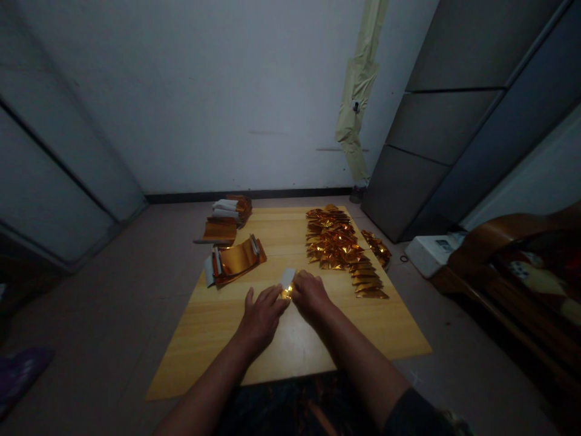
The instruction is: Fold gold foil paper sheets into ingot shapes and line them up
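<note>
A small sheet of gold foil paper (287,277), pale grey on its upper part and shiny gold below, lies partly folded on the wooden board between my hands. My left hand (264,310) holds its left side down with the fingertips, thumb held apart. On the right edge, my right hand (312,293) is closed, its fingers curled over the paper. A stack of curved gold foil sheets (238,259) sits ahead of my left hand. To the right, many folded gold foil pieces (331,239) lie in overlapping rows, with a shorter row (367,278) nearer me.
The wooden board (204,345) stands over a tiled floor. More foil stacks (227,212) rest at its far left corner. Beyond the right edge sit more folded pieces (377,248), a white box (429,254), a grey refrigerator (417,157) and carved wooden furniture (490,260).
</note>
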`<state>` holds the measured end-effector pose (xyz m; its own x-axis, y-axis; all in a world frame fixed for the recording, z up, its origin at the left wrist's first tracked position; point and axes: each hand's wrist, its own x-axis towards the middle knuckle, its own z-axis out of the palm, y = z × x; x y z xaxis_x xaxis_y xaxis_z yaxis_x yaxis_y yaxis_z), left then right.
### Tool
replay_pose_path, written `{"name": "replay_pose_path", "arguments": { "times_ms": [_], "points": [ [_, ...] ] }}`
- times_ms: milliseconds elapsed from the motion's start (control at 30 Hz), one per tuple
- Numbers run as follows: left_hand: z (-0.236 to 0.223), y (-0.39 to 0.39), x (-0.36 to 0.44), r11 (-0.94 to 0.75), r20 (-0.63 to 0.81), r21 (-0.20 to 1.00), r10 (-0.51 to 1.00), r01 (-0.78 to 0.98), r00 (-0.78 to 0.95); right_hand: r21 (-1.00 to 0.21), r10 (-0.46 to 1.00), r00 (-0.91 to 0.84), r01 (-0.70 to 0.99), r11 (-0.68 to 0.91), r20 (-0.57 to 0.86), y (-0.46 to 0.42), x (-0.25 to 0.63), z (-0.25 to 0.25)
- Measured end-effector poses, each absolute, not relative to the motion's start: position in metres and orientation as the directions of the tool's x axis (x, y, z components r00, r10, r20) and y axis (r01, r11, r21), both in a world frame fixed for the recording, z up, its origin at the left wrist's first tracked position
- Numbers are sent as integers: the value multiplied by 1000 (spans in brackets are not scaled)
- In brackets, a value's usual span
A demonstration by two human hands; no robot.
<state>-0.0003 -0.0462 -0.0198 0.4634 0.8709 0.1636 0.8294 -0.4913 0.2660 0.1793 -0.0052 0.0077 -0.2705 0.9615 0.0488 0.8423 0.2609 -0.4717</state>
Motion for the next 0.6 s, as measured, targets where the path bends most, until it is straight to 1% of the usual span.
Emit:
{"name": "replay_pose_path", "arguments": {
  "times_ms": [200, 400, 467, 600],
  "points": [
    [-18, -46, 2, -427, 116, 353, 903, 832, 414, -564, 975, -215, 800, 207, 53, -2, 180, 5],
    [-18, -46, 2, -413, 105, 377, 908, 829, 405, -670, 971, -205, 705, 234, 122, -1, 186, -1],
    [-18, -46, 2, -407, 102, 379, 911, 831, 399, -677, 971, -205, 698, 232, 122, -2, 186, -1],
    [-17, -47, 3, -402, 108, 375, 914, 836, 391, -644, 976, -198, 735, 211, 93, -1, 184, 0]
  ]
}}
